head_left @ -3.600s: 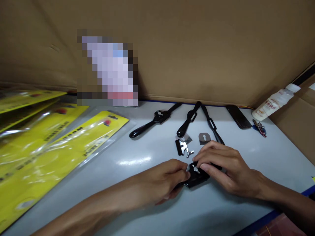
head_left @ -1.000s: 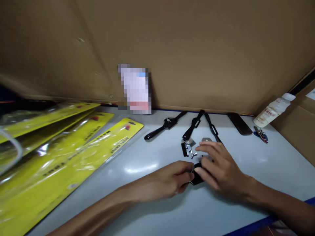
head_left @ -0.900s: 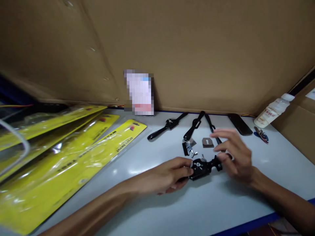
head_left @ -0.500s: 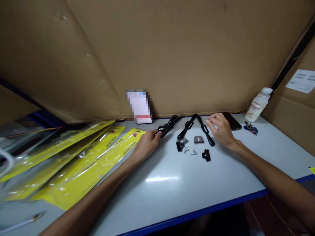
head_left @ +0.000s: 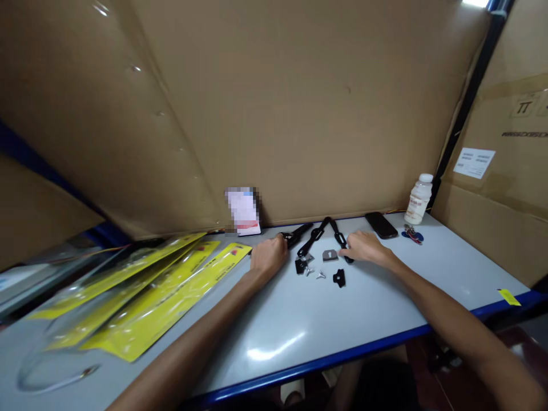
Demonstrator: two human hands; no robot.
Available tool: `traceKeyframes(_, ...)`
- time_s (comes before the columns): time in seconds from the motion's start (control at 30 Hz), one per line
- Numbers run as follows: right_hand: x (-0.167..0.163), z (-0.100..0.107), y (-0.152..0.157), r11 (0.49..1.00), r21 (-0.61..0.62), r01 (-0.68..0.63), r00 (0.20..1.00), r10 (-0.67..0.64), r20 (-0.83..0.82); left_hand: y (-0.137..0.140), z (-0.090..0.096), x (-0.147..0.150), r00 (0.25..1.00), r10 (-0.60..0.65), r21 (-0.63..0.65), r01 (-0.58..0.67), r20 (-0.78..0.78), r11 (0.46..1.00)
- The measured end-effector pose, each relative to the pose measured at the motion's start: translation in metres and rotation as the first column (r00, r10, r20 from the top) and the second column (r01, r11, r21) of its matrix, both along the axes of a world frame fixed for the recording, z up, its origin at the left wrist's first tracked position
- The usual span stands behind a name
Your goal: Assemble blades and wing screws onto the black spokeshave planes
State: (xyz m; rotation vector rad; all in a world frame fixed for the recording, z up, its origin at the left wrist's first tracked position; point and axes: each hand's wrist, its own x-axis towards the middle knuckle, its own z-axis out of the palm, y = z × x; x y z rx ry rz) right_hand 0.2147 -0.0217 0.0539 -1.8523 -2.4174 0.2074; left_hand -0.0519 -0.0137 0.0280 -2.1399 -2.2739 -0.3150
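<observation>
Pale surface (head_left: 363, 308), cardboard wall (head_left: 274, 114) at 12 o'clock. My left hand (head_left: 269, 254) covers the near end of a black tool (head_left: 298, 233); can't tell if the fingers grip it. My right hand (head_left: 366, 246), at 1 o'clock, is at a slotted black frame (head_left: 337, 230); hold unclear too. Slotted blade (head_left: 330, 256) just beside, at its 9. Wing screws (head_left: 321, 275) lie between black plates (head_left: 339, 278). Yellow packs (head_left: 180, 297): left hand's 8 o'clock.

Noon: brown cardboard wall (head_left: 291, 114). From flat grey metal blade (head_left: 326, 257): silver wing screw (head_left: 321, 275), seven o'clock; notched black plate (head_left: 341, 281), five; rectangular black phone (head_left: 381, 225), two; long yellow card packs (head_left: 182, 299), eight-to-nine.
</observation>
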Motion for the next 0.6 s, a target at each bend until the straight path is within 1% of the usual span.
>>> traceKeyframes(0.13, 0.001, 0.000, 0.005, 0.998, -0.062, 0.024, 0.999, -0.026, -0.022, -0.001, 0.011, 0.001, 0.999, -0.049, 0.056, 0.049, -0.005, 0.997)
traceKeyframes(0.23, 0.007, -0.006, 0.016, 0.987, -0.154, 0.051, 0.993, -0.067, -0.098, -0.010, 0.019, -0.001, 0.996, -0.088, 0.136, 0.086, 0.014, 0.987)
traceKeyframes(0.3, 0.012, -0.011, 0.024, 0.972, -0.229, 0.050, 0.981, -0.091, -0.172, -0.017, 0.021, -0.002, 0.992, -0.109, 0.181, 0.098, 0.056, 0.979)
traceKeyframes(0.4, 0.022, -0.016, 0.032, 0.949, -0.315, 0.030, 0.940, -0.133, -0.313, -0.026, 0.018, -0.002, 0.974, -0.151, 0.217, 0.113, 0.171, 0.970)
traceKeyframes(0.5, 0.026, -0.010, 0.033, 0.937, -0.348, -0.013, 0.860, -0.167, -0.482, -0.033, 0.014, 0.000, 0.916, -0.233, 0.255, 0.152, 0.327, 0.955)
traceKeyframes(0.57, 0.023, -0.004, 0.028, 0.939, -0.338, -0.060, 0.787, -0.164, -0.595, -0.038, 0.013, 0.005, 0.843, -0.299, 0.299, 0.174, 0.447, 0.938)
traceKeyframes(0.6, 0.019, -0.001, 0.024, 0.943, -0.322, -0.088, 0.745, -0.152, -0.650, -0.039, 0.013, 0.009, 0.795, -0.330, 0.318, 0.183, 0.508, 0.930)
